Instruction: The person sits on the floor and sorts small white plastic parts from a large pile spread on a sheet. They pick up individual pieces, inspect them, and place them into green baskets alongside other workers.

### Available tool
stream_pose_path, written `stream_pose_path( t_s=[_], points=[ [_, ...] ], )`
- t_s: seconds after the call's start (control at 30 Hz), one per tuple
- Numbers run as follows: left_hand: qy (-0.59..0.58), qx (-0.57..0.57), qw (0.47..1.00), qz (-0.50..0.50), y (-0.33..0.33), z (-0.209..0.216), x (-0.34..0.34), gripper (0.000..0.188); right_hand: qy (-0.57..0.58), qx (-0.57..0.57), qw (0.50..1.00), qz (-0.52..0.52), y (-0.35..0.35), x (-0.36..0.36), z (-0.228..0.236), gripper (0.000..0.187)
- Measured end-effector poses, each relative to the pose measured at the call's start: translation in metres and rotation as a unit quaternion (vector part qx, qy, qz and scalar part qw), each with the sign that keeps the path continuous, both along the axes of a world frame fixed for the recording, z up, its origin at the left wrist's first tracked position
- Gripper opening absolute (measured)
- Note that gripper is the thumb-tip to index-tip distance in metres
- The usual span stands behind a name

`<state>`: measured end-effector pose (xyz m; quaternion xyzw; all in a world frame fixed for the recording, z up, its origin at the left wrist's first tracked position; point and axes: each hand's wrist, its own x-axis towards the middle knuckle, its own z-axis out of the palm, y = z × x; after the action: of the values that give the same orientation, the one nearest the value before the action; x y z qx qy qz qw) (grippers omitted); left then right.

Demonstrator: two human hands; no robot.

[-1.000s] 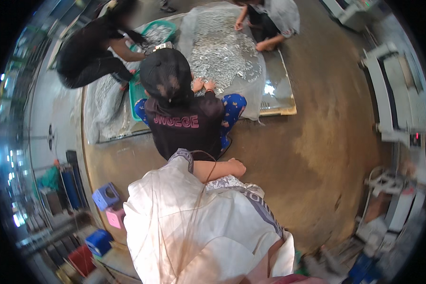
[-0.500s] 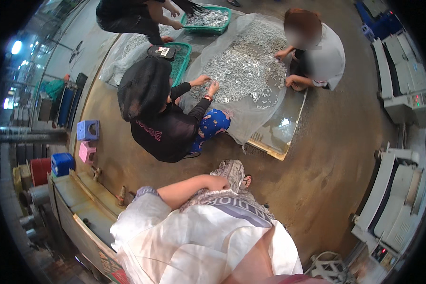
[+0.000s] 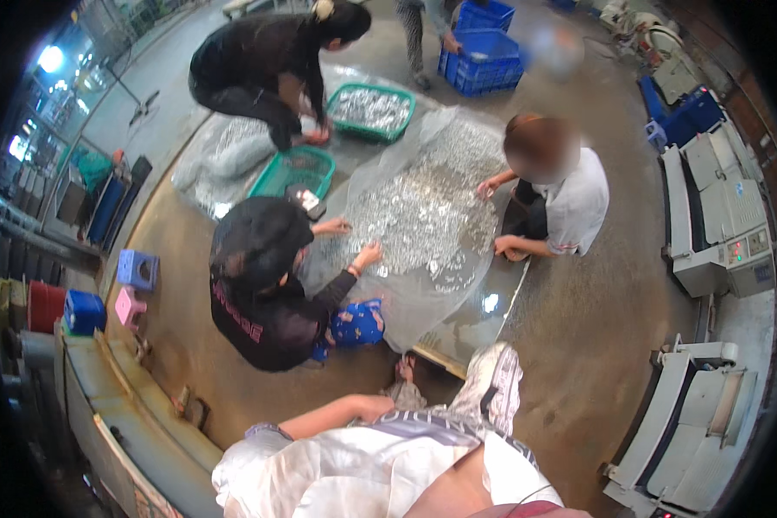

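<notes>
My left hand [image 3: 371,407] is curled closed at my waist, by the hem of my white shirt [image 3: 345,466] and my patterned trousers. Whatever its fingers hold, if anything, is hidden. My right hand is out of view. Ahead of me, a broad pile of small silvery metal pieces [image 3: 414,216] lies on a clear plastic sheet [image 3: 410,311]. A person in black [image 3: 259,302] crouches at its left, both hands at the pile. Opposite, a person in a white shirt [image 3: 583,203] reaches toward its right edge.
Beyond the pile stand a green basket [image 3: 406,131] with silvery pieces and another green basket [image 3: 263,183]. A third worker [image 3: 242,69] bends there. Blue crates [image 3: 483,85] stand farther back. Machines [image 3: 716,233] line the right; a metal-topped bench [image 3: 138,406] and small stools [image 3: 136,269] are left.
The view has advanced toward the pile and tipped up, bringing the blue crates into sight. One of my legs has swung forward. The crouching worker's hands have moved apart.
</notes>
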<state>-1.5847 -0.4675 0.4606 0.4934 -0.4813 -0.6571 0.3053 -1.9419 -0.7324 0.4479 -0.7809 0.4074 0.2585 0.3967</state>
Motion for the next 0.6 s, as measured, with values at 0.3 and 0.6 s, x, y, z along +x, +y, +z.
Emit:
stream_pose_path(
  t_s=[0.3, 0.6],
  points=[
    [0.004, 0.123, 0.989, 0.081, -0.076, 0.067, 0.017, 0.034, 0.103, 0.018, 0.945, 0.311, -0.149, 0.035, 0.066, 0.025],
    [0.038, 0.245, 0.955, 0.161, -0.199, 0.069, 0.016, 0.031, 0.175, 0.054, 0.878, 0.442, -0.310, 0.314, 0.128, 0.044]
  ],
)
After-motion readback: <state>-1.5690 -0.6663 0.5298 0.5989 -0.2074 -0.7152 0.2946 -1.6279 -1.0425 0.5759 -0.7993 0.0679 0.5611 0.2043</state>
